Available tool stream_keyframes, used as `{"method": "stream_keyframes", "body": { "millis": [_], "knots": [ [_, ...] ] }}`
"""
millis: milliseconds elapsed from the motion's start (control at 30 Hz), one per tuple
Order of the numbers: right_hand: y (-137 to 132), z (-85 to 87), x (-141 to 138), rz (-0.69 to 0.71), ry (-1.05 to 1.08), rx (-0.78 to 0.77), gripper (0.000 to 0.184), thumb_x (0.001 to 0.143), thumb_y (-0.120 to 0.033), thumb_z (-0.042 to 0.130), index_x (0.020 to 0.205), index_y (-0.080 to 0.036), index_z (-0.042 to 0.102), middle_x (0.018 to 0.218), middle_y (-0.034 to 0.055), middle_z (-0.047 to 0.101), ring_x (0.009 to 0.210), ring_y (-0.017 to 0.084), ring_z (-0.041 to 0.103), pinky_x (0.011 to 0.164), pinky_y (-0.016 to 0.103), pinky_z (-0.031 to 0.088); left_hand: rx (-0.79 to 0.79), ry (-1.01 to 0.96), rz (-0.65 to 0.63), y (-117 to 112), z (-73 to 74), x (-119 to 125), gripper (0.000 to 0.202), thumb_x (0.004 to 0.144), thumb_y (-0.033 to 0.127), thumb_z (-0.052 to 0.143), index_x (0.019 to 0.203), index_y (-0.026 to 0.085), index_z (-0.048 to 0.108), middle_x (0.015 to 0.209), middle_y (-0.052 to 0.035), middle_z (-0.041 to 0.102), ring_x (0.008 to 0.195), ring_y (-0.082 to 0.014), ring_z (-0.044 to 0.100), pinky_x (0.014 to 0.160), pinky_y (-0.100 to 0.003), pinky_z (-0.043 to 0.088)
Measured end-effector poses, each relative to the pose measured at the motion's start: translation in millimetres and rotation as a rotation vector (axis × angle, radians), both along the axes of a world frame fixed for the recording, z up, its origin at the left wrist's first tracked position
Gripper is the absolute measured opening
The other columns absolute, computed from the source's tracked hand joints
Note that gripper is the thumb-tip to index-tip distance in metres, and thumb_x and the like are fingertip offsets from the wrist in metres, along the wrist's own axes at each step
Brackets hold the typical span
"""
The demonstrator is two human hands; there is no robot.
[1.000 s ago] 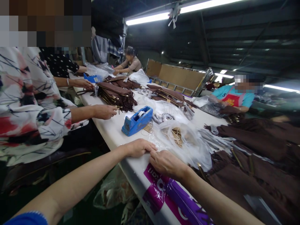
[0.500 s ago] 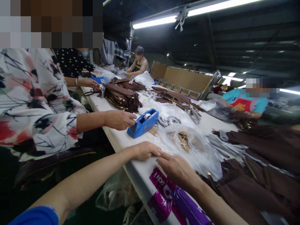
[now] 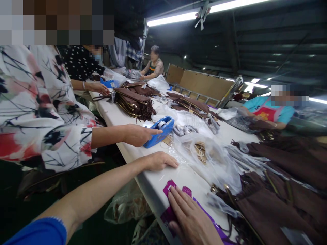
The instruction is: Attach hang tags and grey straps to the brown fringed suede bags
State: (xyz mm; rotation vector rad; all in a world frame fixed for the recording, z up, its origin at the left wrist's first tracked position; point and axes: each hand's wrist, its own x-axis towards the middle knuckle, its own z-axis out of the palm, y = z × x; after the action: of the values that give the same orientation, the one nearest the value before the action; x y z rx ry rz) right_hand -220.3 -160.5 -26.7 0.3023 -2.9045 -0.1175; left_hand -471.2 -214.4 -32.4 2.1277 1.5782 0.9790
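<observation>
My left hand (image 3: 161, 161) lies on the white tabletop with its fingers stretched out and pointing right, beside crinkled clear plastic (image 3: 175, 149). It grips nothing that I can see. My right hand (image 3: 187, 214) rests flat, fingers extended, on purple plastic film (image 3: 168, 215) with white print near the table's front edge; the hand covers much of the film. Just beyond my left hand stands a blue tape dispenser (image 3: 166, 131). A co-worker's hand (image 3: 139, 135) in a floral sleeve reaches to it with a finger stretched over it.
Brown fringed pouches (image 3: 134, 100) are piled at the far left, and more brown items (image 3: 276, 211) cover the right side. A clear bag with tags (image 3: 217, 160) lies mid-table. Several co-workers stand around the white table (image 3: 143, 170). Below the edge hangs a clear bag (image 3: 127, 204).
My right hand has moved away from my left, toward me, and now lies flat on the purple film. The co-worker's hand has shifted right over the tape dispenser.
</observation>
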Motion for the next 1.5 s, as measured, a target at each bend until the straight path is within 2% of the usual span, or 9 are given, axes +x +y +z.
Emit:
{"method": "stream_keyframes", "body": {
  "millis": [233,500,600,700,900,1133,1267,1367,1500],
  "knots": [
    [-0.5,-8.6,8.5,0.049,0.179,0.149,0.038,0.091,-0.028,0.051,0.125,-0.013,0.06,0.125,0.0116,0.065,0.11,0.026,0.065,0.087,0.032,0.056,0.01,0.137,-0.046,-8.0,16.6,4.6,0.043,0.088,0.033,0.06,0.131,0.024,0.058,0.131,-0.0085,0.06,0.12,-0.0231,0.055,0.104,-0.03,0.038],
    [-20.1,-22.9,15.1,-0.01,0.349,0.041,0.031,0.092,-0.012,0.043,0.114,-0.019,0.065,0.111,0.0091,0.073,0.102,0.024,0.069,0.076,0.028,0.056,0.109,0.294,-0.053,-7.1,19.0,9.5,0.033,0.087,0.032,0.061,0.119,0.024,0.066,0.125,-0.0109,0.06,0.112,-0.025,0.056,0.099,-0.032,0.041],
    [-25.6,-15.8,16.0,-0.117,0.373,-0.263,0.026,0.094,-0.017,0.043,0.099,-0.023,0.068,0.1,0.0064,0.075,0.093,0.021,0.071,0.076,0.026,0.055,0.087,0.294,-0.035,-7.0,19.3,9.0,0.032,0.089,0.028,0.057,0.12,0.024,0.065,0.126,-0.01,0.06,0.114,-0.0246,0.056,0.1,-0.032,0.04],
    [-16.4,1.4,31.0,-0.424,0.376,-0.845,0.023,0.094,-0.035,0.05,0.092,-0.024,0.071,0.082,0.0032,0.074,0.072,0.017,0.07,0.066,0.022,0.056,0.077,0.292,-0.027,-6.7,20.3,9.3,0.033,0.089,0.026,0.056,0.121,0.024,0.064,0.126,-0.0099,0.06,0.115,-0.0247,0.055,0.101,-0.032,0.039],
    [23.1,41.5,85.8,-0.8,0.669,-1.903,0.038,0.057,-0.049,0.086,0.071,-0.018,0.069,0.091,0.0063,0.077,0.085,0.02,0.072,0.069,0.022,0.059,0.054,0.254,-0.031,-9.3,29.3,14.7,0.032,0.089,0.026,0.054,0.119,0.024,0.065,0.126,-0.0094,0.06,0.115,-0.0239,0.056,0.101,-0.032,0.039],
    [29.7,60.3,144.3,-0.685,1.066,-2.116,0.034,0.053,-0.033,0.092,0.068,-0.017,0.066,0.085,0.0019,0.078,0.078,0.015,0.073,0.069,0.02,0.059,0.026,0.313,0.094,7.8,47.6,6.7,0.032,0.092,0.027,0.044,0.113,0.022,0.068,0.11,-0.0075,0.068,0.102,-0.0217,0.063,0.093,-0.031,0.046],
    [15.9,66.5,166.4,-0.595,1.206,-2.143,0.03,0.058,-0.031,0.09,0.069,-0.018,0.065,0.083,0.001,0.078,0.074,0.013,0.073,0.064,0.018,0.058,0.28,0.248,0.131,26.0,78.3,62.5,0.03,0.089,0.033,0.05,0.113,0.025,0.067,0.116,-0.0077,0.066,0.109,-0.0251,0.059,0.097,-0.033,0.044],
    [5.2,69.6,179.3,-0.589,1.272,-2.159,0.032,0.057,-0.03,0.091,0.067,-0.017,0.064,0.079,0.0009,0.078,0.068,0.014,0.074,0.058,0.017,0.058,0.302,0.208,-0.086,32.3,94.0,142.3,0.053,0.085,0.038,0.057,0.137,0.03,0.047,0.133,-0.0069,0.056,0.118,-0.0265,0.053,0.098,-0.033,0.044],
    [-1.8,67.6,212.0,-0.65,1.342,-2.137,0.033,0.053,-0.031,0.093,0.068,-0.018,0.066,0.077,0.0011,0.078,0.067,0.016,0.074,0.057,0.018,0.058,0.112,0.317,-0.262,44.3,88.0,231.4,0.022,0.091,0.024,0.045,0.101,0.023,0.064,0.089,-0.0027,0.069,0.077,-0.0176,0.063,0.069,-0.024,0.048]
  ]
}}
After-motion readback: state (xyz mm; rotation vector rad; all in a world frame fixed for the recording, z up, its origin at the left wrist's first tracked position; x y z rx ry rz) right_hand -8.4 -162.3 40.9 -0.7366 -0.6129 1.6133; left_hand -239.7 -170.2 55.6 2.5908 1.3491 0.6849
